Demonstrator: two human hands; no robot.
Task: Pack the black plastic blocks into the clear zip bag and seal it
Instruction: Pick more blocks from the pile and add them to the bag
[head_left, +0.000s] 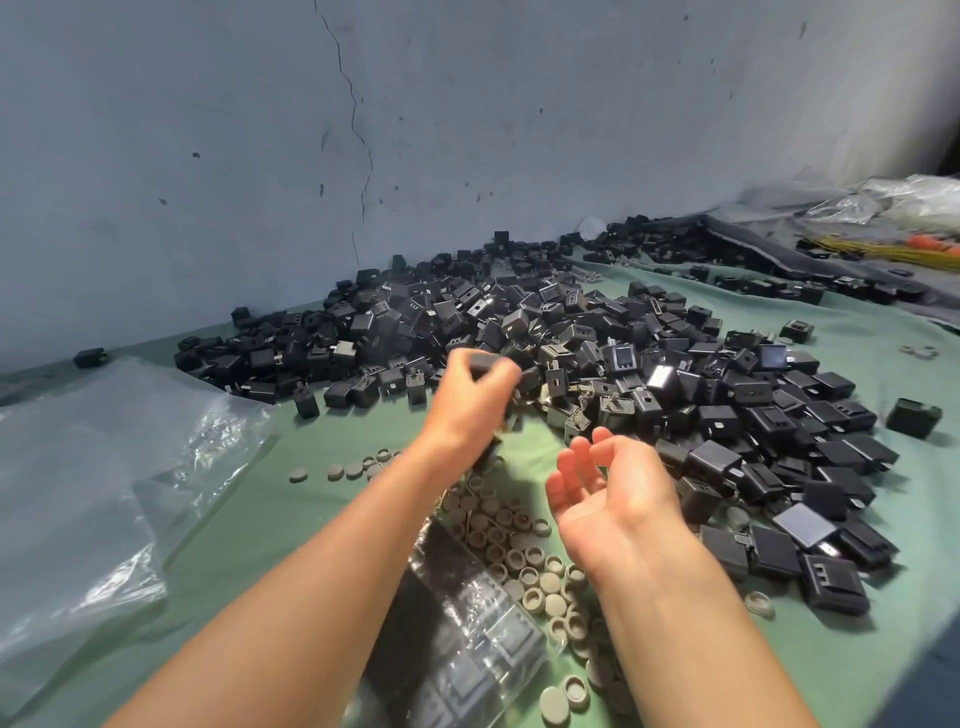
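Note:
A big heap of black plastic blocks (649, 364) covers the green cloth from the centre to the right. My left hand (472, 400) reaches to the heap's near edge and grips one black block (480, 359) at its fingertips; the hand is blurred. Nearer to me and to the right, my right hand (608, 488) hovers palm up with relaxed fingers and holds nothing. A clear zip bag (467, 634) with several black blocks inside lies between my forearms at the bottom centre, partly hidden by my left arm.
Several grey round caps (535, 571) lie scattered around the bag. Large sheets of clear plastic (78, 493) lie at the left. A grey cracked wall (363, 130) stands behind the heap. Yellow wires (883, 252) and more plastic bags (909, 200) lie far right.

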